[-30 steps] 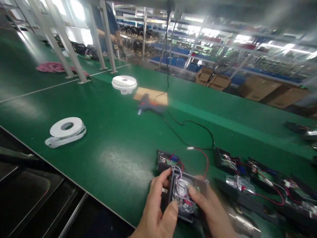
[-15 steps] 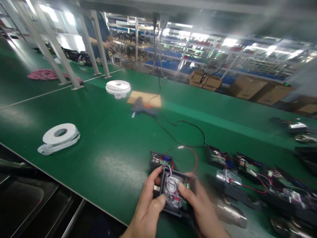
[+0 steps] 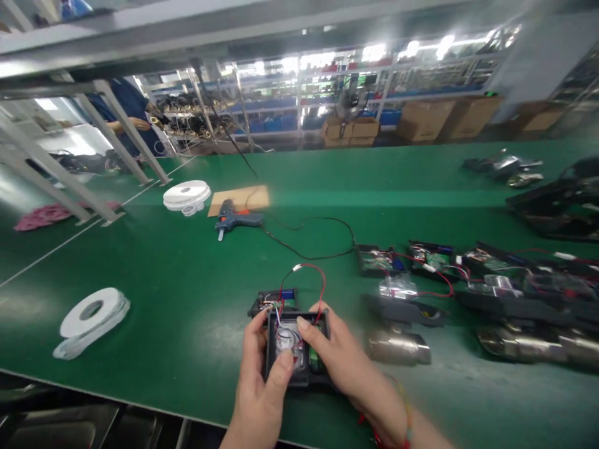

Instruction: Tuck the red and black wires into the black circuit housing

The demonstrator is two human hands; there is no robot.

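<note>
While both hands close around it at the near edge of the green table (image 3: 187,324), a small black housing (image 3: 294,377) lies open side up, showing a clear round part and thin wires inside. The left hand (image 3: 259,390) grips the housing's left wall, thumb laid over the clear part, fingers curled behind the rim. The right hand (image 3: 341,362) clasps the right wall, thumb pressed on the top edge. A red wire loop (image 3: 311,274) rises from the housing to a second black module (image 3: 274,300) touching its far side. To the right lie more wired modules (image 3: 423,259) and a silver cylinder (image 3: 397,348). Farther off, left of centre, rests a glue gun (image 3: 234,218) beside a cardboard sheet (image 3: 238,198); white tape rolls (image 3: 91,312) sit near left
</note>
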